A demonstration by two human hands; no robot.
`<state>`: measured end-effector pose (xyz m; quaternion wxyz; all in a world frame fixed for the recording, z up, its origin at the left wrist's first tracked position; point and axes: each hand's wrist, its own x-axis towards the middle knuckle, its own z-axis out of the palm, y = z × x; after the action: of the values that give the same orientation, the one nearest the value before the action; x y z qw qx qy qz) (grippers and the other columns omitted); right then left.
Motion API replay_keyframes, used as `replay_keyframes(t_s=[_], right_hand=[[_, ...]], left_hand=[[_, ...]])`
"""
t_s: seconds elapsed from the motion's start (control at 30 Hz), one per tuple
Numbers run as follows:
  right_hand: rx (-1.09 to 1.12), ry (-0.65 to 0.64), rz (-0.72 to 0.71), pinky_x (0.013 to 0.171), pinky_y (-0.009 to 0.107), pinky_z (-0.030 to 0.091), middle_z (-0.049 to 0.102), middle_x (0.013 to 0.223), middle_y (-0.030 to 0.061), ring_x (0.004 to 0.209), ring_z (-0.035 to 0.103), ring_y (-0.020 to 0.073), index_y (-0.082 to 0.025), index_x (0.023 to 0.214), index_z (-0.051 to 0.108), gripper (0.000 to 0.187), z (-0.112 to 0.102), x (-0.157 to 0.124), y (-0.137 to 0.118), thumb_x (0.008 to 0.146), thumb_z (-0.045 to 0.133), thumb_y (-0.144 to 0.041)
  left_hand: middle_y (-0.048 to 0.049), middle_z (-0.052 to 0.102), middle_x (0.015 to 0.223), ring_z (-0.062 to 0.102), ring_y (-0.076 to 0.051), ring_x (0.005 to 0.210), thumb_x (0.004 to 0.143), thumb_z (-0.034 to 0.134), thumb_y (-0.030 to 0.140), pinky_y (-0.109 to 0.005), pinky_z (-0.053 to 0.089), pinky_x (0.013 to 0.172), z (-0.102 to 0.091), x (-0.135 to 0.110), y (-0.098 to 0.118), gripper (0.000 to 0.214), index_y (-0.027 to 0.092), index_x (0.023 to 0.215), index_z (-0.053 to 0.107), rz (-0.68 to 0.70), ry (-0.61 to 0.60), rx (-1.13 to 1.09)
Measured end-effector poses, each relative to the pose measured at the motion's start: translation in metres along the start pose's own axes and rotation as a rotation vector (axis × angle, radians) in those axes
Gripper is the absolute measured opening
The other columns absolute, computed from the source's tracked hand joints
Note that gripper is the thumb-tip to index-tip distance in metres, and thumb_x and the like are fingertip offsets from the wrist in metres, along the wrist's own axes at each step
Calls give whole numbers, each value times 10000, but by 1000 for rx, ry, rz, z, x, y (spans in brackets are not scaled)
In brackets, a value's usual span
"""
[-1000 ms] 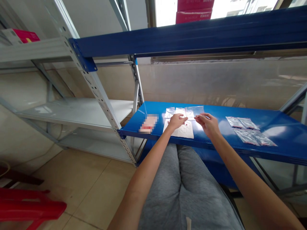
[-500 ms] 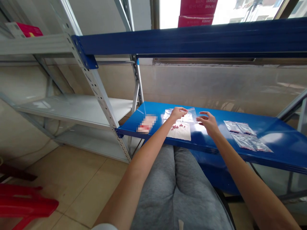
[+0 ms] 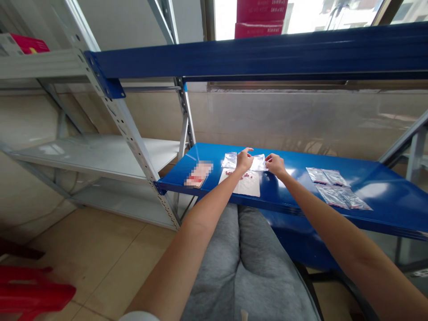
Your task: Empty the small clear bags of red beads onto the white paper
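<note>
A small clear plastic bag (image 3: 258,163) spans the gap between my two hands above the blue shelf. My left hand (image 3: 244,160) is closed at the bag's left side, its index finger partly stretched out. Pinched fingers of my right hand (image 3: 275,164) grip the bag's right edge. Another clear bag (image 3: 229,159) lies left of my left hand. Just in front, several small red pieces (image 3: 247,176) rest on a whitish cloth or sheet (image 3: 248,187); my left hand and forearm hide part of it. What the red pieces are, I cannot tell.
Several flat clear bags with reddish edges (image 3: 341,187) lie on the right of the blue shelf (image 3: 287,191). A blurred-out pinkish packet (image 3: 199,174) is at the left. A blue crossbeam (image 3: 234,60) runs above; a metal upright (image 3: 125,127) stands left. A red stool (image 3: 33,290) is lower left.
My right hand has moved left and closed on the bag's edge; it was open and apart before. My left hand has turned slightly, and the bag sits lower. The whole view has shifted a little.
</note>
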<state>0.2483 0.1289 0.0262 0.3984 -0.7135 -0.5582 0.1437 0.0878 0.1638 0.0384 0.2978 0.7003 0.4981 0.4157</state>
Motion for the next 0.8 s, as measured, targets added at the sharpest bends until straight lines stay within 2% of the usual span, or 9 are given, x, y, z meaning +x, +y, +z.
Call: replay_keyframes(t_s=[0.13, 0.23, 0.37, 0.47, 0.53, 0.63, 0.8], right_hand=[[-109, 14, -74, 843, 318, 503, 738, 871, 91, 875, 685, 230, -173, 928, 695, 179, -2, -5, 1, 800, 576, -134], [-270, 31, -118, 836, 309, 489, 753, 948, 121, 902, 691, 242, -157, 1077, 698, 258, -20, -16, 11, 886, 528, -188], [-551, 59, -157, 920, 342, 467, 741, 1077, 196, 1057, 677, 298, -112, 1197, 680, 345, -65, -32, 46, 915, 493, -179], [-737, 45, -58, 947, 380, 466, 723, 1130, 255, 1130, 665, 347, -84, 1224, 695, 377, -100, -36, 75, 906, 513, -175], [-751, 13, 6, 948, 382, 474, 735, 1116, 253, 1134, 675, 353, -88, 1190, 730, 374, -118, -32, 89, 893, 509, -145], [-698, -13, 20, 939, 365, 489, 755, 1107, 232, 1110, 697, 346, -87, 1132, 770, 374, -132, -22, 104, 841, 536, -93], [-604, -24, -8, 905, 305, 510, 772, 1132, 175, 1086, 712, 312, -119, 1106, 789, 418, -130, -19, 114, 727, 622, -65]], left_hand=[[-56, 753, 1026, 684, -173, 922, 862, 610, 92, -286, 525, 907, 9, -9, 4, 330, 203, 1149, 731, 44, -62, -1], [-59, 762, 1019, 693, -180, 925, 868, 583, 100, -305, 533, 925, 27, -16, 19, 331, 202, 1147, 730, 47, -97, -28], [-57, 773, 986, 707, -184, 929, 842, 606, 115, -310, 538, 948, 71, -32, 48, 331, 203, 1131, 743, 53, -200, -83], [-64, 780, 952, 720, -191, 896, 786, 666, 123, -308, 559, 909, 110, -47, 67, 341, 192, 1107, 758, 42, -312, -123], [-84, 782, 966, 726, -200, 897, 786, 666, 137, -315, 569, 884, 133, -54, 74, 365, 175, 1140, 745, 9, -347, -140], [-118, 778, 1016, 727, -218, 942, 798, 659, 153, -323, 574, 867, 160, -58, 81, 418, 149, 1214, 702, -46, -361, -152], [-164, 751, 1132, 702, -271, 1079, 793, 678, 151, -337, 567, 880, 181, -57, 90, 442, 147, 1235, 667, -82, -366, -164]])
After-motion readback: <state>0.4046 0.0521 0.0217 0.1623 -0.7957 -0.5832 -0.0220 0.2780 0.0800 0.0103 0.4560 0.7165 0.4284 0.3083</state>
